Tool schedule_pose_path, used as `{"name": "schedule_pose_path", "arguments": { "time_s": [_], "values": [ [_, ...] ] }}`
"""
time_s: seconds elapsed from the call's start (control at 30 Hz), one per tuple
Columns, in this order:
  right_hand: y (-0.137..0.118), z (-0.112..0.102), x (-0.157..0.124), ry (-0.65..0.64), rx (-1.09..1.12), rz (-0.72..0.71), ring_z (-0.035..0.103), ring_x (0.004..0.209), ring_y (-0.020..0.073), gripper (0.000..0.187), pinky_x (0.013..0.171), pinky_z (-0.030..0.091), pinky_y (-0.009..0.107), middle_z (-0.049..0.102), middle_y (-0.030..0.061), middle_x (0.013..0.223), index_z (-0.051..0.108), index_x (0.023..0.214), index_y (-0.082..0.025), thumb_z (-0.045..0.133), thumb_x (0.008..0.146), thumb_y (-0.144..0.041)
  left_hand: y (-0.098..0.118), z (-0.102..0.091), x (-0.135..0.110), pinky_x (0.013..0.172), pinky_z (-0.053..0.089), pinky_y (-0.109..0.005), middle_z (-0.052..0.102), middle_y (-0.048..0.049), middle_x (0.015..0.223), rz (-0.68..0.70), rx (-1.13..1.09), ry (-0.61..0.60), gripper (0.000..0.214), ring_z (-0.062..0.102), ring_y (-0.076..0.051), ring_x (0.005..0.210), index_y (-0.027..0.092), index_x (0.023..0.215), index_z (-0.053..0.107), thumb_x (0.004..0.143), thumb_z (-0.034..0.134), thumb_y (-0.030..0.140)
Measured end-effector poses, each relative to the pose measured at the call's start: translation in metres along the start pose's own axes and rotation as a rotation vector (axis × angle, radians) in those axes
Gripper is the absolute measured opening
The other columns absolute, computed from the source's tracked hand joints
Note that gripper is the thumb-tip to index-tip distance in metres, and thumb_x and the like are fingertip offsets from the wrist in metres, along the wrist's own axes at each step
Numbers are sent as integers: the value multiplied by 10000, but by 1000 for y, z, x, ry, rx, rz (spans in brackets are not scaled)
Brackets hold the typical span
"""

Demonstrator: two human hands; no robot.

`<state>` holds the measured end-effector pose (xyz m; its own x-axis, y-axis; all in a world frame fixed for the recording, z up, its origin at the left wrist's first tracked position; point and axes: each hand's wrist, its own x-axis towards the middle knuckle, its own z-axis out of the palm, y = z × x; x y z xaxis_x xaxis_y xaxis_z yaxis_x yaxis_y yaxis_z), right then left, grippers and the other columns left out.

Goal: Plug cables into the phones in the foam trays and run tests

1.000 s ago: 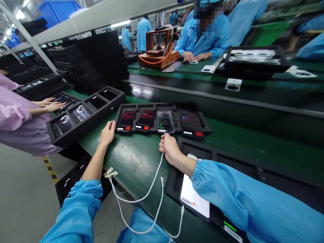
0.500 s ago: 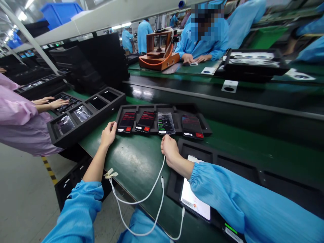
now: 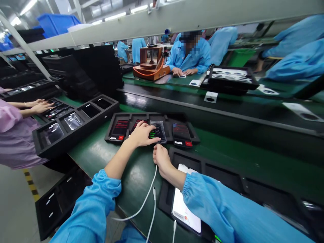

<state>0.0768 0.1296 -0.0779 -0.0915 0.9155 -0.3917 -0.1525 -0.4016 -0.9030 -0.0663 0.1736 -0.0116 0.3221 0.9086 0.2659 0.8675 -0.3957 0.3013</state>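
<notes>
A black foam tray (image 3: pixel 111 130) on the green bench holds several phones with lit screens. My left hand (image 3: pixel 142 134) lies flat across the second phone, fingertips reaching the third phone (image 3: pixel 158 130). My right hand (image 3: pixel 160 158) is closed just below that third phone, pinching the end of a white cable (image 3: pixel 145 199) that runs back toward me. Whether the plug sits in the phone I cannot tell. The first phone (image 3: pixel 120 127) and the fourth phone (image 3: pixel 180 131) show red screens.
A second black tray (image 3: pixel 227 172) under my right forearm holds a phone with a white screen (image 3: pixel 182 211). A long tray of phones (image 3: pixel 73 123) lies at left, where a person in pink (image 3: pixel 15 135) touches another tray. Workers in blue sit across the conveyor beside an orange jig (image 3: pixel 150 65).
My left hand has left the tray's left corner and moved right onto the phones. My right hand stays at the third phone with the cable. The camera has tilted and shifted.
</notes>
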Motion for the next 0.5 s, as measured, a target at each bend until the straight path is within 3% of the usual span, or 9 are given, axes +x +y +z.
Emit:
{"name": "schedule_pose_path", "arguments": {
  "time_s": [0.13, 0.3, 0.5],
  "values": [
    [-7, 2, -4, 18, 22, 86, 478, 538, 60, 305, 471, 421, 180, 583, -51, 781, 664, 1046, -153, 662, 1106, -452, -2, 0, -4, 1348, 277, -550, 839, -51, 1092, 11, -52, 36, 358, 717, -280, 1163, 247, 1122, 788, 973, 753, 570],
    [-14, 1, -12, 20, 63, 121, 365, 469, 47, 324, 409, 292, 170, 465, -92, 681, 617, 967, -166, 621, 1126, -449, -3, 3, -7, 1355, 267, -562, 818, -75, 1244, 2, -78, 55, 442, 679, -300, 1269, 249, 1255, 760, 953, 771, 572],
    [-20, 2, -18, 4, 98, 118, 307, 441, 47, 350, 390, 216, 176, 355, -115, 627, 538, 887, -196, 593, 1126, -445, -4, -2, -7, 1348, 267, -540, 844, -31, 1089, -9, -138, 24, 307, 711, -283, 1151, 285, 1081, 798, 973, 735, 566]
  ]
}}
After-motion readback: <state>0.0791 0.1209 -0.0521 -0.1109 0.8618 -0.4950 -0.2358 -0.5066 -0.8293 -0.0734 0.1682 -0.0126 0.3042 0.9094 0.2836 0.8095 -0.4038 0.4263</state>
